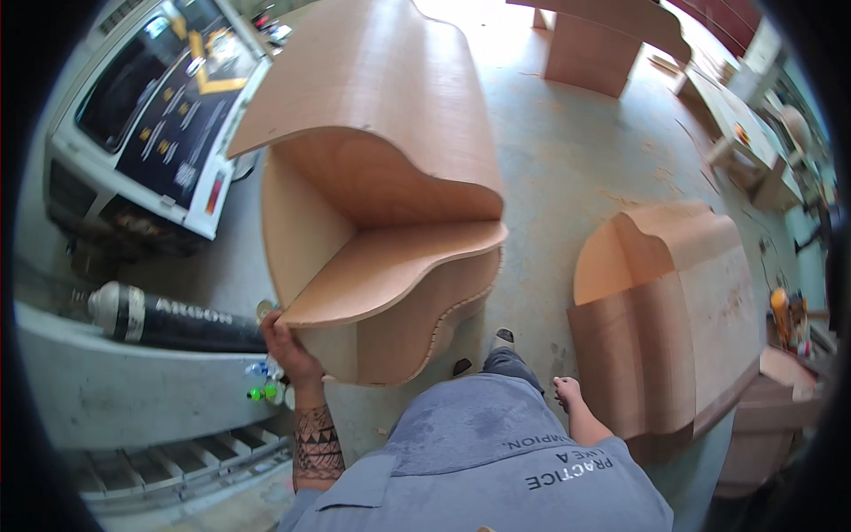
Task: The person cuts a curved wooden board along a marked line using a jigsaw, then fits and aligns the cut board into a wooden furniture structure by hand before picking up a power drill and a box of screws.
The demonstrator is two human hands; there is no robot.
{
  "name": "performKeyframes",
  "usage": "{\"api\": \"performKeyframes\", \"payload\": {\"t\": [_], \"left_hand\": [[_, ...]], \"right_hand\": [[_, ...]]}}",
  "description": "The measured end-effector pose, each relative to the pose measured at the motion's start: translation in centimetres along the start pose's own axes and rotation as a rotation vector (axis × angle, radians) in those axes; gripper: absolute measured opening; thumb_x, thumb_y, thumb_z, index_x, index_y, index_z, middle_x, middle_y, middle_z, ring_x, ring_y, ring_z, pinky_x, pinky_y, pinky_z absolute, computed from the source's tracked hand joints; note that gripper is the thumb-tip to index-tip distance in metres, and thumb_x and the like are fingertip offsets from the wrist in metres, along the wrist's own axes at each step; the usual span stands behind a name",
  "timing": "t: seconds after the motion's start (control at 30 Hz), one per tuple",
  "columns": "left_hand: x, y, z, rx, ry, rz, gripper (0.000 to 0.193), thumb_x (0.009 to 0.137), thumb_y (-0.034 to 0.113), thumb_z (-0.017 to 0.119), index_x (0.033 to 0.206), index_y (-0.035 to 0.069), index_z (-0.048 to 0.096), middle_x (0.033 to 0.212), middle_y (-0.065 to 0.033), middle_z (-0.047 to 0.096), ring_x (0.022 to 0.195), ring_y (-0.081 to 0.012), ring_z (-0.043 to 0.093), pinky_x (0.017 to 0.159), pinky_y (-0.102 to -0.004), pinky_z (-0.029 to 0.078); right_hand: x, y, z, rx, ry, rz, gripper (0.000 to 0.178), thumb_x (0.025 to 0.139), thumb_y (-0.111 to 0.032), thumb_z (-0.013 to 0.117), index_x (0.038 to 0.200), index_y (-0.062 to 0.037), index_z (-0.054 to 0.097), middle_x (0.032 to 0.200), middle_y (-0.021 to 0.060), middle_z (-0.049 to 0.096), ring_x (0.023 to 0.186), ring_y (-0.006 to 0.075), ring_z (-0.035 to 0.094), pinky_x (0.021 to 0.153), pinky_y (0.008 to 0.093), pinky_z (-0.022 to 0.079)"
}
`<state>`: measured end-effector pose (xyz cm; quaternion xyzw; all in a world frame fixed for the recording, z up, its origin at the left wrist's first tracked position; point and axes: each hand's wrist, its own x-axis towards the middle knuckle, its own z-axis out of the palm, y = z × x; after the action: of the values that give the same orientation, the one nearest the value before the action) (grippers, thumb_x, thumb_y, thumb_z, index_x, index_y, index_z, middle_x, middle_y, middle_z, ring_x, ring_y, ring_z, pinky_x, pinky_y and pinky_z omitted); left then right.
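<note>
A large curved plywood furniture piece (390,275) stands before me on the left, with wavy-edged panels forming open compartments. My left hand (291,353) is at the near left corner of its middle panel, fingers closed around the edge. A small round pale object (264,309) shows just beyond those fingers; I cannot tell what it is or whether the hand touches it. My right hand (567,392) hangs low at my right side, fingers curled in, with nothing visible in it. Nearest to it stands a second curved plywood piece (665,310), partly covered by brown sheets.
A dark gas cylinder (191,317) lies at the left, below a white van (151,115). Plastic bottles (264,381) and a metal ladder-like rack (186,461) are nearer. Another plywood piece (589,53) stands at the back; a workbench (731,133) lines the right. Shavings litter the floor (567,168).
</note>
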<state>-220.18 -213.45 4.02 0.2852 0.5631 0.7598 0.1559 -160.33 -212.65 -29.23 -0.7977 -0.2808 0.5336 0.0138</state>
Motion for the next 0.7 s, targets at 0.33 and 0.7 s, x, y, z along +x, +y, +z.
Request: {"api": "performKeyframes", "payload": {"t": [0.33,0.7], "left_hand": [[0.3,-0.3,0.8,-0.024,-0.051,0.034,0.027,0.112,0.029,0.061,0.125,0.005,0.061,0.116,-0.0015,0.062,0.108,-0.0101,0.057,0.099,-0.0278,0.046],[0.0,-0.2,0.8,-0.042,-0.036,0.042,0.030,0.108,0.029,0.069,0.124,0.004,0.063,0.117,0.0002,0.065,0.108,-0.0094,0.058,0.099,-0.0282,0.045]], "right_hand": [[0.5,-8.5,0.3,0.041,-0.143,-0.196,0.035,0.107,-0.038,0.066,0.127,-0.0093,0.067,0.091,0.0026,0.066,0.071,0.0146,0.064,0.056,0.0306,0.047],[-0.8,-8.9,-0.8,0.006,-0.110,-0.202,0.030,0.105,-0.033,0.067,0.118,-0.0067,0.072,0.085,0.0029,0.067,0.064,0.0148,0.065,0.050,0.0301,0.046]]}}
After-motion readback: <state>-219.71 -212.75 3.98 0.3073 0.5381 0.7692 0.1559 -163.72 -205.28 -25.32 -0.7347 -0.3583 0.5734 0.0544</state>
